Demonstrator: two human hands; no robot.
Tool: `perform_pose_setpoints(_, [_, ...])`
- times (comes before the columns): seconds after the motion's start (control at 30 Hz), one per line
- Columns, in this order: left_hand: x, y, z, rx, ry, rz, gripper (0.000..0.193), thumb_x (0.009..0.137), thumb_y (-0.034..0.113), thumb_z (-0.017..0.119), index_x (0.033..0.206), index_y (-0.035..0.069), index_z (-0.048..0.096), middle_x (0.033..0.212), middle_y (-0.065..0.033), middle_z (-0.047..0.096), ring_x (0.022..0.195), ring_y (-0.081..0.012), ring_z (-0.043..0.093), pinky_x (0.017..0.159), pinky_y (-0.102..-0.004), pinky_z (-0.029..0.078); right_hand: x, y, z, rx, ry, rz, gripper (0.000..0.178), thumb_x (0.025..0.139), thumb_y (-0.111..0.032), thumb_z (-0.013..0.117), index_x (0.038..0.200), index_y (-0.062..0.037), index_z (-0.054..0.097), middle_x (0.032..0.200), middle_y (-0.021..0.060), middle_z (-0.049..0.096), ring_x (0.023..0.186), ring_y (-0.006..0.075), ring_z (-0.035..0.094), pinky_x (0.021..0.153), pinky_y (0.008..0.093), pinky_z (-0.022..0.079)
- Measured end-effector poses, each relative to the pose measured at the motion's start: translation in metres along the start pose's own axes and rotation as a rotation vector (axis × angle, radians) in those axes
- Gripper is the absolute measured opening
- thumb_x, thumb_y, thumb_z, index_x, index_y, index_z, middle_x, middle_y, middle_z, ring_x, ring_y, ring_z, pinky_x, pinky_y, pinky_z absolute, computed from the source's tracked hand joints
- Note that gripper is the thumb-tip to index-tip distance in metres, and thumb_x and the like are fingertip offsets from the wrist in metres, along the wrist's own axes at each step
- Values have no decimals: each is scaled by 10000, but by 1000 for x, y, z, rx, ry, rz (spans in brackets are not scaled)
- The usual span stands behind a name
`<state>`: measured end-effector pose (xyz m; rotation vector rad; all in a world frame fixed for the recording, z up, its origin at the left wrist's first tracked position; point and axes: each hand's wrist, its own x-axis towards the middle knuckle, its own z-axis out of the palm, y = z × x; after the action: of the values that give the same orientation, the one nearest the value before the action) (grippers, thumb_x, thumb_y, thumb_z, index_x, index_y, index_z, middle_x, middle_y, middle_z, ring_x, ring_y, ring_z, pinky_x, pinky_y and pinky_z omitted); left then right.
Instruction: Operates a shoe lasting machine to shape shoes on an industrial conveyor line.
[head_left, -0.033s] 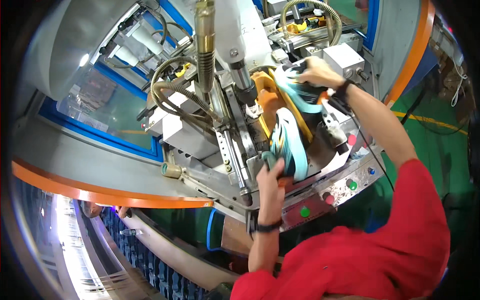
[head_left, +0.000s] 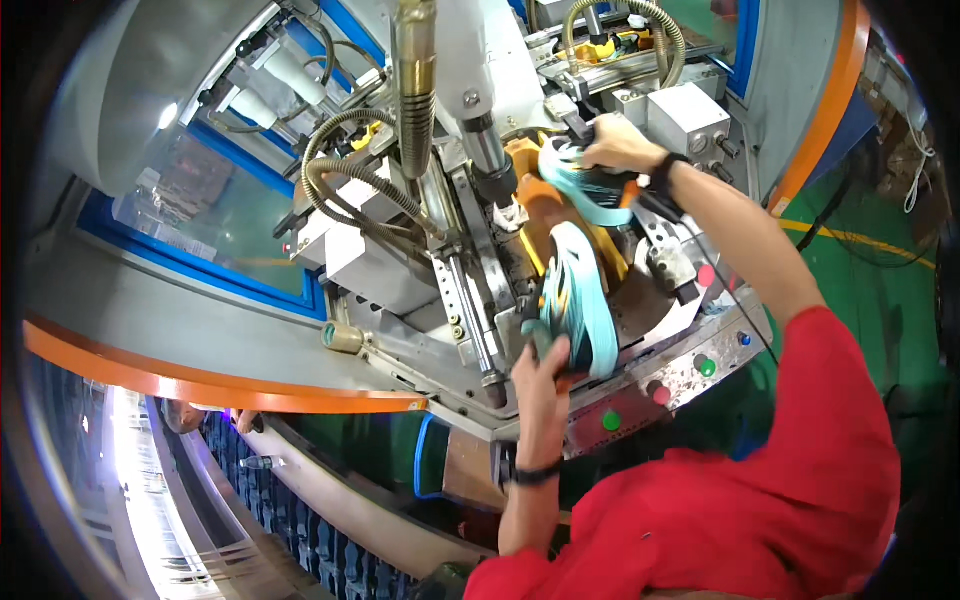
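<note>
My left hand [head_left: 542, 385] grips the near end of a light-blue and dark shoe [head_left: 590, 310], which lies slanted over the front of the machine bed. A second shoe [head_left: 592, 200] of the same colours is farther off and to the right; my right hand [head_left: 622, 145] has its fingers closed on the far part. Between and left of the shoes shows an orange-yellow shaped block [head_left: 542, 205]. The palm-side fingers of both hands are partly hidden.
A metal press rod [head_left: 487, 155] hangs just left of the block. Ribbed hoses [head_left: 330, 180] and a steel cylinder [head_left: 470, 320] lie farther left. A front panel with coloured buttons [head_left: 660, 396] is near me. An orange-edged housing [head_left: 230, 388] curves along the left.
My right hand has shifted slightly left with its shoe, which has come nearer the orange-yellow block. The left hand's shoe has moved slightly toward me.
</note>
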<state>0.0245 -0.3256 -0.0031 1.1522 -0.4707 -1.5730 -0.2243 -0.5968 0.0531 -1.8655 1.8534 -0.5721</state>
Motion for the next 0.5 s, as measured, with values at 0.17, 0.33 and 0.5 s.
perform_pose_setpoints(0.17, [-148,9,-60,-58,272,170,514,818,-28,657,1307,-50,499,1126,-84,613,981,-174,617,871,-308,505,28,-53,127,-131,67,-62,312,728,-205,654,945,18,687,1010,230,697,952,381,679,861,425,539])
perform_pose_setpoints(0.33, [-236,-28,-96,57,643,372,492,856,40,619,1323,-46,492,1163,-120,611,1045,-226,613,876,-341,513,32,-36,205,-192,162,-28,394,844,-188,581,1141,61,514,1005,261,683,963,377,686,844,447,549])
perform_pose_setpoints(0.5, [-265,-72,-102,-259,787,484,419,894,50,638,1284,-45,518,1141,-140,638,1012,-233,641,862,-376,539,-8,-45,189,-153,150,-163,496,824,-249,655,1203,8,463,1138,269,598,993,423,649,783,533,541])
